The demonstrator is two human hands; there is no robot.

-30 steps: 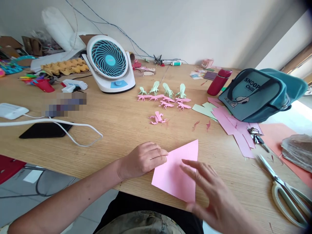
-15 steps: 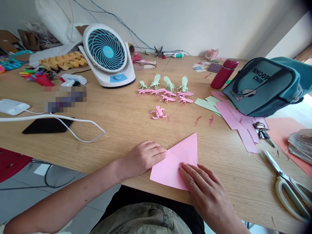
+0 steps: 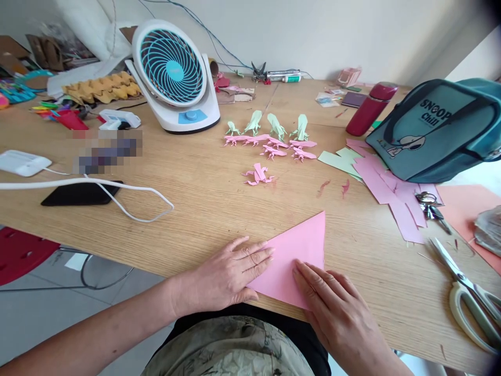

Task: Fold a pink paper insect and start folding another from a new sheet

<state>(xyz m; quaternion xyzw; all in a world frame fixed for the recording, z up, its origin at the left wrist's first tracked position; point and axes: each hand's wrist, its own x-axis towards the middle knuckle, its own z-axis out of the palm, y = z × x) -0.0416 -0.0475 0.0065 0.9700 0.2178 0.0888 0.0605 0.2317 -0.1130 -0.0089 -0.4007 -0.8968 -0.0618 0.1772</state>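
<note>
A pink sheet of paper (image 3: 299,241) lies at the table's front edge, with one corner pointing away from me. My left hand (image 3: 233,271) rests flat over its left side, fingers stretched out. On the lower right part of the sheet, my right hand (image 3: 336,297) presses down with its fingers extended and side by side. Both palms face down, and parts of the sheet are hidden under them. Beyond the sheet sits a folded pink paper figure (image 3: 259,174), with several more pink figures (image 3: 274,151) and green figures (image 3: 277,126) in rows behind it.
Scissors (image 3: 464,292) lie at the right, near keys (image 3: 432,209) and pink paper strips (image 3: 376,180). A teal bag (image 3: 426,133) and a red bottle (image 3: 370,112) stand behind them. At the left are a fan (image 3: 176,78), a white cable (image 3: 156,196) and a black flat object (image 3: 78,194).
My left hand has slid further onto the sheet and spread its fingers. My right hand stays on the lower right part. The view has shifted slightly.
</note>
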